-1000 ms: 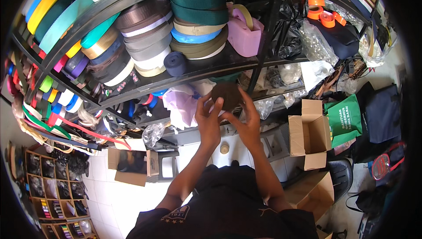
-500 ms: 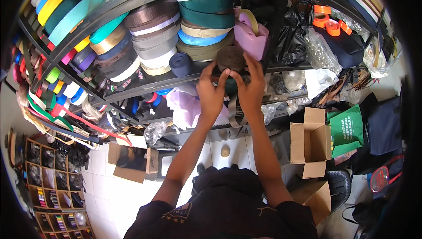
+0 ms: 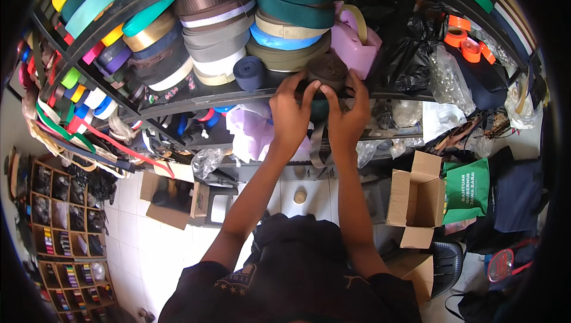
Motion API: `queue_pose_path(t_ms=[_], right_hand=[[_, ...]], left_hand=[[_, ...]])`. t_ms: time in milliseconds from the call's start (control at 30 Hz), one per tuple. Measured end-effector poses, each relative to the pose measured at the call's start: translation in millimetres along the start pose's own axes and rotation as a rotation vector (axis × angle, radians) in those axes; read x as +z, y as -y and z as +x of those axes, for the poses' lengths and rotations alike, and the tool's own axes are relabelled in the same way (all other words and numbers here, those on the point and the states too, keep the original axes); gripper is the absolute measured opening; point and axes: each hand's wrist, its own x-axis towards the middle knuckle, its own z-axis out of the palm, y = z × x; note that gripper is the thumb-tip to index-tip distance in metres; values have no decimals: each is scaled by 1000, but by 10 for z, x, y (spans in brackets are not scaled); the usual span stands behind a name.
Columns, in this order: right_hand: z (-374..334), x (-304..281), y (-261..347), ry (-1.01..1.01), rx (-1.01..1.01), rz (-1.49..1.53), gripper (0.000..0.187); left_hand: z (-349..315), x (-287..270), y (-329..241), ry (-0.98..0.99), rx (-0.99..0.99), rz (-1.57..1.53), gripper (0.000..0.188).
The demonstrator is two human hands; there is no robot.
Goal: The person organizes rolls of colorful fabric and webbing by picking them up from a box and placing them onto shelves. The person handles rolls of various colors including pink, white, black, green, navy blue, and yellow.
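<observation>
A small dark brown roll of webbing (image 3: 327, 71) is at the front edge of the middle shelf, gripped from both sides. My left hand (image 3: 290, 112) has its fingers around the roll's left side, the thumb pressed to its front. My right hand (image 3: 350, 112) curls round the other side, and the two thumb tips nearly meet. A small navy roll of webbing (image 3: 248, 73) stands just left of my hands. Behind the brown roll rises a stack of wide webbing rolls (image 3: 294, 8), and a pink plastic container (image 3: 357, 49) sits to the right.
Black shelf bars (image 3: 202, 104) run across in front of more rolls. A lilac plastic bag (image 3: 247, 133) hangs below. Open cardboard boxes (image 3: 414, 195) and a green bag (image 3: 466, 192) stand lower right. At far left is a wooden cubbyhole rack (image 3: 65, 216).
The view has shifted a little, so the shelf contents sit slightly further right and higher. Both hands keep hold of the brown roll, which now appears slightly further right.
</observation>
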Motion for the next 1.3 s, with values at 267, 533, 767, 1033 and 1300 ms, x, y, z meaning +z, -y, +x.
queue_pose_path(t_ms=[267,533,767,1033,1300], right_hand=[[-121,42,-59,-60,-17,74,64],[-659,73,-396,-166,-72,241,34],[-2099,62,-664,470,112,215,16],[-3266,591,-446,1627,544,-10,31],[-4260,1068,-118,1604,581,-175,37]], left_hand=[[-273,-62,-15,-87,67,-7,38],[-1446,-745,512,-19,-115,93,13],[-2736,-2204,2042,-303,-821,308,24],[-3152,-3892,3415,-564,-927,495,26],[-2816,-5068,4771,-233,-809,838,29]])
